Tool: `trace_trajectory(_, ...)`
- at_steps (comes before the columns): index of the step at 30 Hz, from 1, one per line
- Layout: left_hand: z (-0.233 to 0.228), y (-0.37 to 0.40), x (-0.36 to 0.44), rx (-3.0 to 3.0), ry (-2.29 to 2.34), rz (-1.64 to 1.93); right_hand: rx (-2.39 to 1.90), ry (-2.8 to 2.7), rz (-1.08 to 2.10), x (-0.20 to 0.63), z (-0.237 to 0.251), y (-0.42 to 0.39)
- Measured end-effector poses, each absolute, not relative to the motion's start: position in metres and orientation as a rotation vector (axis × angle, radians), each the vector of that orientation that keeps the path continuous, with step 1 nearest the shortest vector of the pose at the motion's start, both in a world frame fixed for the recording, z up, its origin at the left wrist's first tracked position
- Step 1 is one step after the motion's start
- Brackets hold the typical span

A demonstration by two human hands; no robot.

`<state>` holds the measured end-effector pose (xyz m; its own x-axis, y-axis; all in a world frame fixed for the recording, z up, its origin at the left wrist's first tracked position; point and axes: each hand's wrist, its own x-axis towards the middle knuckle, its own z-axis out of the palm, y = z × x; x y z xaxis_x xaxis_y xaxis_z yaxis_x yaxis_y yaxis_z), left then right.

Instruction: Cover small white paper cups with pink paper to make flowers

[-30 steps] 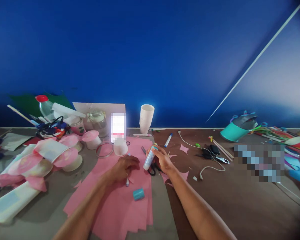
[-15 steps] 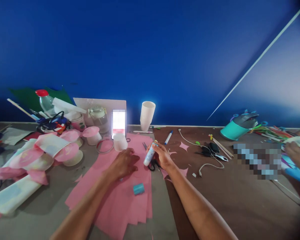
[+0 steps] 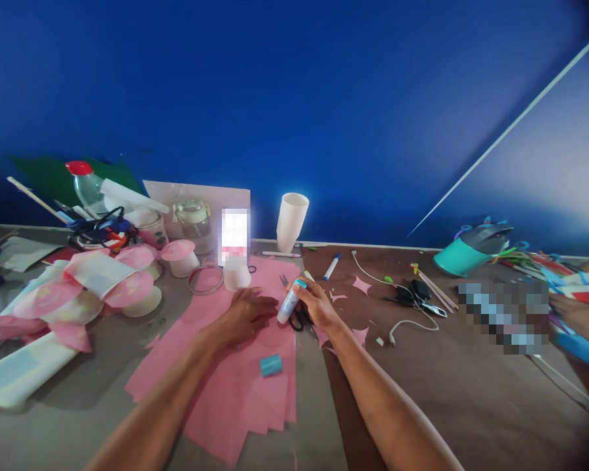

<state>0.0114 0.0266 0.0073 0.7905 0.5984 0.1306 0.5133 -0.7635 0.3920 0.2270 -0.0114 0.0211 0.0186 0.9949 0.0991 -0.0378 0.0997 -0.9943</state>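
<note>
My right hand [image 3: 317, 305] is closed around a glue stick [image 3: 289, 307], a pale tube with a teal end, tilted with its lower tip close to the pink paper. Whether the tip touches the paper I cannot tell. My left hand [image 3: 249, 314] lies on the pink paper sheets [image 3: 226, 399], fingers stretched toward the glue stick. Near the sheets' lower middle rests a teal cap [image 3: 271, 365]. Black-handled scissors [image 3: 298, 319] lie partly hidden behind my right hand and the glue stick. Just beyond my left hand stands a white paper cup [image 3: 236, 276].
Stacked white cups [image 3: 291, 222] stand by the blue wall. Cups with pink paper discs [image 3: 178, 250] crowd the left side. On the right are a marker [image 3: 332, 267], a white cable [image 3: 415, 325], keys [image 3: 419, 293], a teal container [image 3: 459, 254] and another person's blurred hand [image 3: 586, 320].
The glue stick has moved slightly left and tipped lower toward the paper. My left hand's fingers have stretched out flatter. The other person's hand at the right has shifted.
</note>
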Motion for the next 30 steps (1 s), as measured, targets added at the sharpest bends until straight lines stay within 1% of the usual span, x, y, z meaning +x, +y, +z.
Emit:
trace_trajectory(4, 0.016, 0.024, 0.013, 2.640, 0.800, 0.398, -1.121, -1.464, 1.095, 0.224, 0.032, -0.016)
trace_trajectory(8, 0.018, 0.024, 0.015, 2.607, 0.741, 0.398, -1.148, -1.654, 1.064, 0.222, 0.031, -0.016)
trace_trajectory(14, 0.011, 0.025, 0.014, 2.613, 0.831, 0.366, -1.239, -1.795, 1.109, 0.223, 0.035, -0.020)
trace_trajectory(18, 0.007, 0.025, 0.012, 2.608, 0.832, 0.372, -1.160, -1.740, 1.186, 0.227, 0.038, -0.020)
trace_trajectory(24, 0.002, 0.030, 0.012, 2.620, 0.812, 0.316, -1.130, -1.429, 1.021, 0.232, 0.032, -0.016)
trace_trajectory(30, 0.011, 0.027, 0.013, 2.595, 0.814, 0.313, -1.164, -1.598, 0.961, 0.225, 0.031, -0.016)
